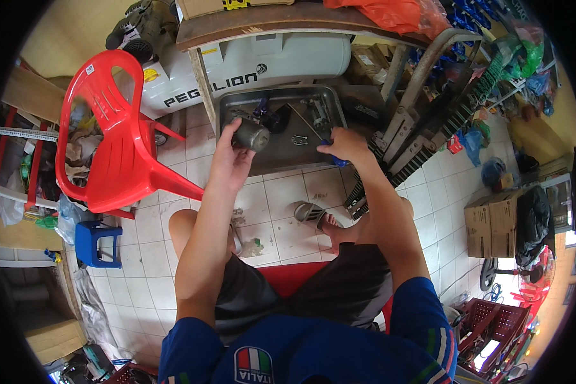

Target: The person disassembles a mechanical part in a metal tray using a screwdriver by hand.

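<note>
In front of your knees a shallow metal tray (233, 102) sits on the tiled floor (281, 192), and it holds a scatter of parts: a dark, rounded black piece (276, 118) near its middle, a grey metal assembly (315, 112) toward the right, and a couple of small bright fittings (299, 139) lying loose on the tray bottom. Your left hand (227, 160) reaches out with the forearm nearly straight, fingers curled shut around a grey cylindrical motor housing (249, 133), which is held over the tray's left half with its round end face turned toward you; whether it rests on the tray or hangs just above it cannot be told. Your right hand (345, 144) is extended to the tray's right edge, closed on a blue-handled tool (336, 160) whose thin shaft (304, 125) slants up and left over the tray toward the middle of the parts. Just behind the tray lies a white compressor tank (262, 64) under a wooden bench (262, 22). A red plastic chair (118, 134) stands to your left, with a small blue stool (97, 243) beside it, and a cardboard box (489, 224) sits well off to your right. Your sandalled foot (313, 214) is planted on the tiles just short of the tray.
</note>
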Tool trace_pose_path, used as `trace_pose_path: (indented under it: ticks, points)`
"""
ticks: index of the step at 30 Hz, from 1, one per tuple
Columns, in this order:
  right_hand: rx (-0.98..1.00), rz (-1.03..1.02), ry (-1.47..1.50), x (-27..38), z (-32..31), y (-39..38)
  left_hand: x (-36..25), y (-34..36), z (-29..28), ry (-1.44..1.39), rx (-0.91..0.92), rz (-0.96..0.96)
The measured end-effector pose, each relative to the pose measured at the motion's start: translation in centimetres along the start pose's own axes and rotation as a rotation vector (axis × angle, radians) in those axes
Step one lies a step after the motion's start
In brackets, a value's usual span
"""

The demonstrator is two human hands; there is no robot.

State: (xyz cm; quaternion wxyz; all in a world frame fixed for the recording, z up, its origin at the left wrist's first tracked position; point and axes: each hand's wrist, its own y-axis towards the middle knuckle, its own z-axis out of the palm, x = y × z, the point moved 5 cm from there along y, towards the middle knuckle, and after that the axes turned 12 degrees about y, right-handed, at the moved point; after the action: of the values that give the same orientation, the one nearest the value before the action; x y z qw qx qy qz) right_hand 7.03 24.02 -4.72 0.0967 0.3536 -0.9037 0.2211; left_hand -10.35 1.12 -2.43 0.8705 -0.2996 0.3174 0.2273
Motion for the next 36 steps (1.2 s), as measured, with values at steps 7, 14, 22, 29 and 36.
trace_pose_path:
  ticks: [7, 14, 22, 29, 36]
  points:
    - [0.023, 0.061, -0.096, -0.8, 2.7, 0.5, -1.6, -1.0, 0.5, -0.021, -0.030, 0.027]
    - [-0.244, 0.031, 0.089, -0.3, -0.4, 0.1, -3.1, -1.3, -0.4, 0.006, -0.035, 0.158]
    - [0.062, -0.203, 1.057, 2.1, -9.2, -6.1, -4.7, -0.7, -1.8, -0.005, -0.065, 0.222]
    - [0.015, -0.350, 0.905, 4.2, -9.9, -7.3, -5.6, -0.7, -2.0, 0.087, -0.110, 0.286]
    - [0.005, -0.362, 0.859, 4.8, -9.4, -7.3, -5.1, -1.0, -1.2, 0.155, -0.126, 0.296]
